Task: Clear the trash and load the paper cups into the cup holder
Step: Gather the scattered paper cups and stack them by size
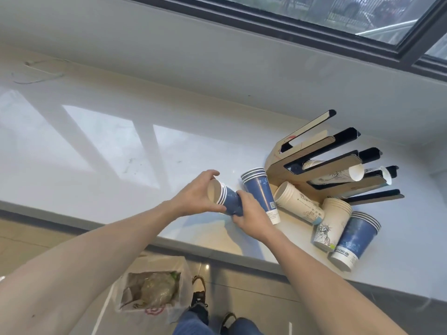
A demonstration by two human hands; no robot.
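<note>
Both hands hold one stack of blue paper cups (228, 199) lying sideways above the white sill. My left hand (197, 193) grips its open rim end and my right hand (251, 213) wraps its bottom end. Right of it another blue stack (261, 194) lies on the sill. Two white printed stacks (298, 201) (330, 222) and a further blue stack (355, 240) lie beyond. The cardboard-and-black cup holder (338, 163) stands at the back right with white cups (338, 175) in its slots.
The white sill (108, 131) stretches left, with a thin white cord (36, 71) at its far left. On the floor below stands a clear plastic bag of trash (152, 291), beside my shoes (199, 290). A window frame (314, 27) runs above.
</note>
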